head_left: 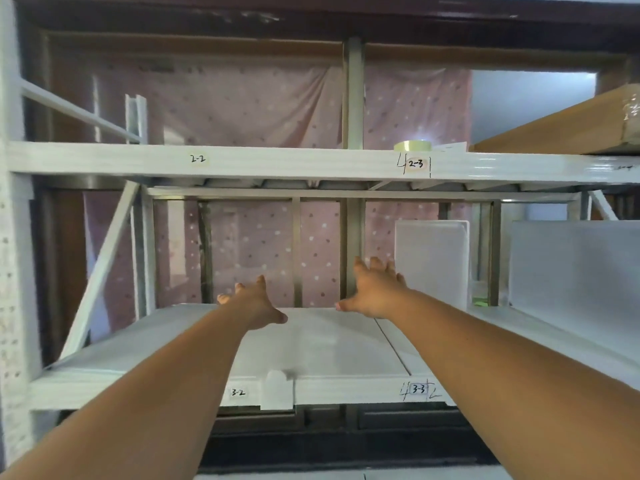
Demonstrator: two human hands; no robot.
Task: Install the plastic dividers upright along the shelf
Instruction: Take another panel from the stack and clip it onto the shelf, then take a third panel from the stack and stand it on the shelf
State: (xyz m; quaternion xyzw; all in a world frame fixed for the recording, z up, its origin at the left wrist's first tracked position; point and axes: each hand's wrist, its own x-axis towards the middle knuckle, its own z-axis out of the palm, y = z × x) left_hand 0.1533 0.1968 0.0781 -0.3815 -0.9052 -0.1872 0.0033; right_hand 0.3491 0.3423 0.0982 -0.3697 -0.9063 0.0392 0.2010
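Both my arms reach deep into the white shelf (138, 341) labelled 3-2 and 3-3. My left hand (254, 303) lies palm down near the back edge with its fingers spread. My right hand (375, 289) is also spread, just left of an upright translucent white divider (433, 265) at the back. A second, larger divider (571, 271) stands upright further right. A white plastic tab (277, 389) hooks over the front rail between my arms. I cannot tell if a clear sheet lies under my hands.
The upper shelf beam (277, 161), labelled 2-2 and 2-3, carries a roll of tape (412, 146) and a wrapped wooden board (571, 126). A pink dotted cloth (242, 109) hangs behind the rack. A perforated white upright (10, 271) bounds the left side.
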